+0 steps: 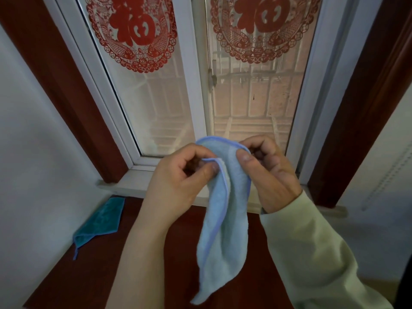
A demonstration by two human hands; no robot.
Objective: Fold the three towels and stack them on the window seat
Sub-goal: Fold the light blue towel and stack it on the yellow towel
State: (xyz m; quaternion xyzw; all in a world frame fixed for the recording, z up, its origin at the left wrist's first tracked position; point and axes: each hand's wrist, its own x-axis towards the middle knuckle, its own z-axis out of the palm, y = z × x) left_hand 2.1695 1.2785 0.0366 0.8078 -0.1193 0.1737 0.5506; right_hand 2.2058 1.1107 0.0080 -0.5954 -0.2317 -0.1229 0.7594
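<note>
Head view: a light blue towel (225, 210) is held up in front of the window (169, 97), above the dark red window seat (89, 277). Its top edge is pinched by both hands, which are close together. The darker blue hem is gripped between thumb and curled fingers of the left hand (178, 175). The right hand (267, 172) is set at the upper right edge, thumb pressed on the front, fingers curled behind. The towel is draped down between the forearms, doubled lengthwise; whether its lower corner touches the seat cannot be told. A teal towel (101, 221) is laid flat on the seat's far left, against the wall, well apart from the hands. A pale green sleeve (312, 253) is worn on the right arm. Two red paper-cuts (133, 30) are stuck on the panes.
</note>
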